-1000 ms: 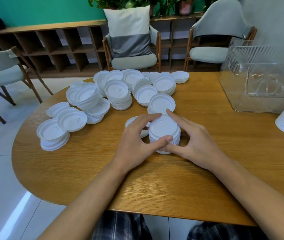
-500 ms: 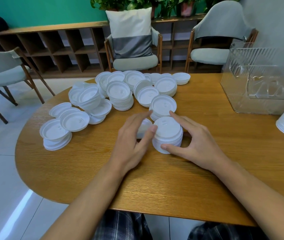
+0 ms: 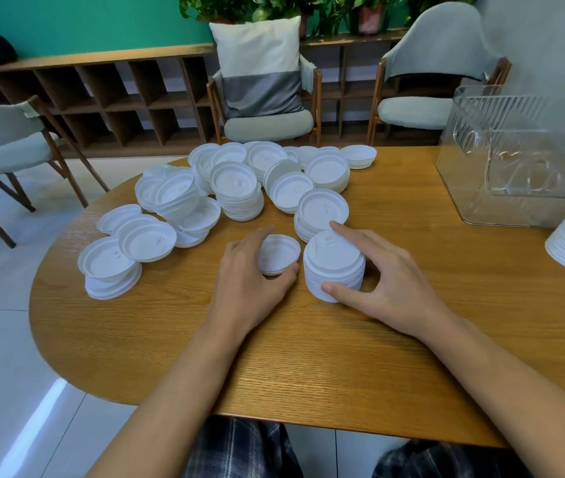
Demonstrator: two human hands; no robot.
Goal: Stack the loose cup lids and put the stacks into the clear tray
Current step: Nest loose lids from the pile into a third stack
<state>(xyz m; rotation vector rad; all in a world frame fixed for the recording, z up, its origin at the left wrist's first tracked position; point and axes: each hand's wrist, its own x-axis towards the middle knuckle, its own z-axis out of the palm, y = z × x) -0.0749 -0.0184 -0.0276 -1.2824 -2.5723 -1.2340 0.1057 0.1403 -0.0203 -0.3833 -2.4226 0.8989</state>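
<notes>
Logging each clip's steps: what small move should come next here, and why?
Probably the left hand should lift the lid it grips and set it on the stack. Its fingers and thumb curl round that lid, and the right hand holds the stack right beside it. The lid seems to lie rim up, so it may need turning over.
</notes>
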